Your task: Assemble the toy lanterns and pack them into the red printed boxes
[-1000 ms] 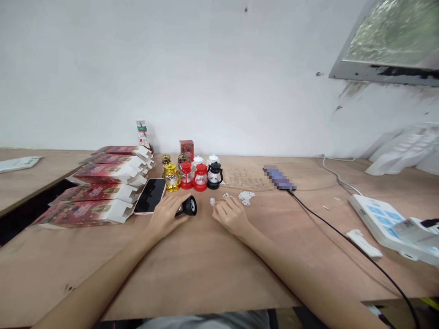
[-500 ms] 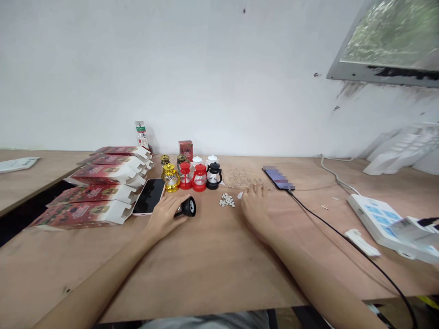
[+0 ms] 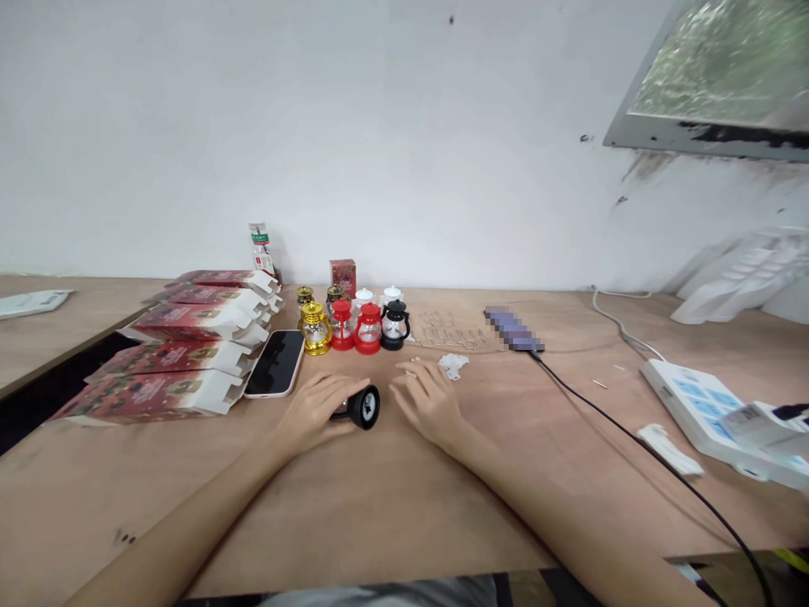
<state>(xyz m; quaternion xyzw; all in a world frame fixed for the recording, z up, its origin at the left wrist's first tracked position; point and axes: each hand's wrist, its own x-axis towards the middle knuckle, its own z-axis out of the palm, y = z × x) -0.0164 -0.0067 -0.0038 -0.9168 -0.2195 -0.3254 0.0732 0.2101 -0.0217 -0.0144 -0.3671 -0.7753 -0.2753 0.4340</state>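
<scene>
My left hand (image 3: 319,407) is closed around a small black lantern (image 3: 365,408) lying on its side, its round base facing right. Most of the lantern's body is hidden by my fingers. To its right, my right hand (image 3: 430,400) is low over the table, fingers stretched out and a little apart, with nothing visible in them. It covers nearly all of a pile of small round whitish pieces. Behind my hands stand several small lanterns: a gold one (image 3: 316,329), red ones (image 3: 367,329), a black one (image 3: 394,325) and white ones (image 3: 392,295).
Red printed boxes (image 3: 183,323) lie stacked at left beside a phone (image 3: 275,364). Thin wire pieces (image 3: 448,331) and white scraps (image 3: 453,364) lie right of centre. A second phone (image 3: 513,329) trails a black cable (image 3: 607,421) past a white power strip (image 3: 708,413).
My right hand has come left and nearer, from beside the white scraps to over the round pieces. My left hand has shifted slightly right and nearer with the black lantern.
</scene>
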